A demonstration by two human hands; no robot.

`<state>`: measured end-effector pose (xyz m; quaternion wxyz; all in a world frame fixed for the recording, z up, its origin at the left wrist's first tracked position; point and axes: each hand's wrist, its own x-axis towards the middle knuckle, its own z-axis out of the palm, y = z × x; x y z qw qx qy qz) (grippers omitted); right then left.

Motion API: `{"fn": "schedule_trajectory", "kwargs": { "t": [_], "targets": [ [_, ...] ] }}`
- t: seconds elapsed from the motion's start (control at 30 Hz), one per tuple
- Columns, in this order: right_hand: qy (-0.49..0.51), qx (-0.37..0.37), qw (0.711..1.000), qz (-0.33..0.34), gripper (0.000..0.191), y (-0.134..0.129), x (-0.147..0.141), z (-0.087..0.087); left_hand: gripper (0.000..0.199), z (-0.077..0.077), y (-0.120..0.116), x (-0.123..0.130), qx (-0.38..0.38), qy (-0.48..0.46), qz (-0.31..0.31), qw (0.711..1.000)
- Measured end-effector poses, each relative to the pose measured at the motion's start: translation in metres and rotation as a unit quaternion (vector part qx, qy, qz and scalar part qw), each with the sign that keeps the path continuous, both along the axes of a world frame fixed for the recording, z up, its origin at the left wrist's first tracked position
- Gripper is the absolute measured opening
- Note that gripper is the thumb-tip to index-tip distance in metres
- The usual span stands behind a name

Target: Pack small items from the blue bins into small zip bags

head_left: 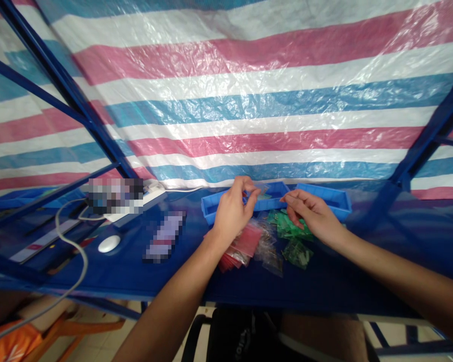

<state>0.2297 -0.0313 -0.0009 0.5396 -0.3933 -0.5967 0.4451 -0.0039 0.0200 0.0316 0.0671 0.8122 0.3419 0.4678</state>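
Observation:
My left hand (234, 208) is raised over the blue bins with its fingers closed in a pinch, and a small clear plastic bag (263, 191) shows at its fingertips. My right hand (311, 213) is also pinched, above the green bags; whatever lies between its fingertips is too small to make out. Below my left hand is a pile of red plastic bags (249, 240). Clear plastic bags (269, 251) lie in the middle, beside green plastic bags (297, 253) on the right. Behind the piles stand a left blue bin (210, 213), a middle bin (277, 193) and a right bin (335, 203).
To the left on the blue table (121, 276) are a white mouse (109, 244), a blurred phone-like object (165, 236) and a white power strip (136, 206). A pale cable (83, 261) hangs over the edge. Blue frame posts (98, 136) and a striped plastic sheet (256, 105) enclose the table.

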Motion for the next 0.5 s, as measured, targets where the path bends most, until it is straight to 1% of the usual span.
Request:
{"fn": "schedule_trajectory", "kwargs": {
  "t": [0.07, 0.13, 0.17, 0.23, 0.3, 0.33, 0.43, 0.5],
  "targets": [
    [-0.023, 0.017, 1.000, -0.011, 0.039, 0.000, 0.000, -0.002, 0.014, 0.000, 0.003, -0.003, -0.004, 0.014, 0.019, 1.000],
    [-0.045, 0.047, 0.997, -0.036, 0.037, 0.001, -0.001, -0.004, 0.013, 0.002, 0.004, -0.003, -0.008, 0.022, 0.011, 1.000],
    [-0.053, 0.067, 0.995, -0.051, 0.036, 0.001, 0.000, -0.005, 0.014, 0.003, 0.003, -0.003, -0.016, 0.019, -0.002, 1.000],
    [-0.070, 0.109, 0.989, -0.070, 0.042, 0.002, 0.001, -0.006, 0.016, 0.005, 0.000, 0.000, -0.038, 0.009, -0.041, 0.998],
    [-0.085, 0.134, 0.986, -0.058, 0.048, 0.003, 0.002, -0.006, 0.019, 0.006, -0.005, 0.003, -0.053, 0.017, -0.080, 0.995],
    [-0.092, 0.139, 0.985, -0.047, 0.047, 0.003, 0.003, -0.005, 0.022, 0.006, -0.006, 0.005, -0.056, 0.030, -0.098, 0.993],
    [-0.123, 0.152, 0.980, -0.031, 0.032, 0.003, 0.004, -0.003, 0.030, 0.003, -0.009, 0.007, -0.060, 0.069, -0.132, 0.987],
    [-0.152, 0.166, 0.974, -0.036, 0.023, 0.004, 0.006, -0.002, 0.036, 0.001, -0.009, 0.007, -0.065, 0.085, -0.143, 0.984]
  ]
}}
